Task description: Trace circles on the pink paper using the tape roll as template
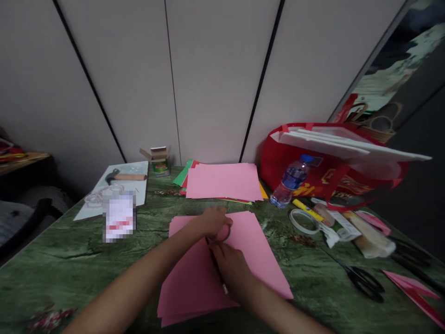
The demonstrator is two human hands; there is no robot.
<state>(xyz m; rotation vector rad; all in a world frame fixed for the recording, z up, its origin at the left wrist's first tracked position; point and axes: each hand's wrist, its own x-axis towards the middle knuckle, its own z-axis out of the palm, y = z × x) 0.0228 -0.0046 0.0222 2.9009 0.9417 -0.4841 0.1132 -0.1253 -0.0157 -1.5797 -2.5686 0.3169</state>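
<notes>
A stack of pink paper (264, 266) lies on the table in front of me. My left hand (213, 223) is on its upper part, fingers bent over a small round ring (224, 233) with pink paper showing through its middle. Just below, my right hand (232, 268) is closed around a slim dark pen (217, 271), whose upper end slants toward me. The pen's point lies beside the ring, partly hidden by my fingers, so I cannot tell whether it touches the paper.
Behind are more pink sheets (222, 182) over coloured paper. To the right are a water bottle (290, 181), a tape roll (295, 226), black scissors (363, 280) and a red bag (274, 155). On the left are a hammer (130, 177), a small box (160, 164) and a blurred-out rectangle (120, 215).
</notes>
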